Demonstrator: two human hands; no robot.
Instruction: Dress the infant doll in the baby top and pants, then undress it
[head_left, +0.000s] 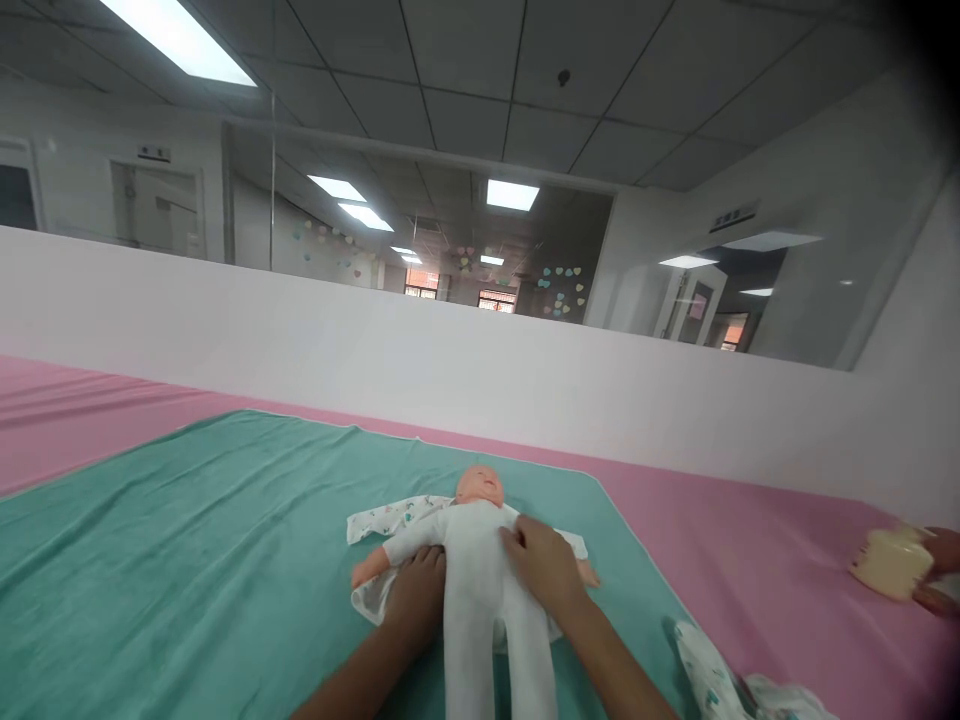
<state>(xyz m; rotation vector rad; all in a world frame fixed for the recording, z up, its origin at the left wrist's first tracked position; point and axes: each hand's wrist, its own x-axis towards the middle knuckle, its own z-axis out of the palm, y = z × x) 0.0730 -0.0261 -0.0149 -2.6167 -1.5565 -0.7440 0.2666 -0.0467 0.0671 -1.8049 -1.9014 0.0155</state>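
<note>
From the head view, the doll (474,575) lay face-up at six o'clock on the green cloth (225,520). The left hand (418,598) pressed its flank at nine o'clock, fingers together; the right hand (546,568) curled at two. Whether either pinched fabric, I couldn't tell. The suit looked soft, the head firmer, the body probably light; the torso seemed the steadiest hold.

White wall (450,370) beneath wide glass window (480,230), lit ceiling panels (513,194) beyond
</note>
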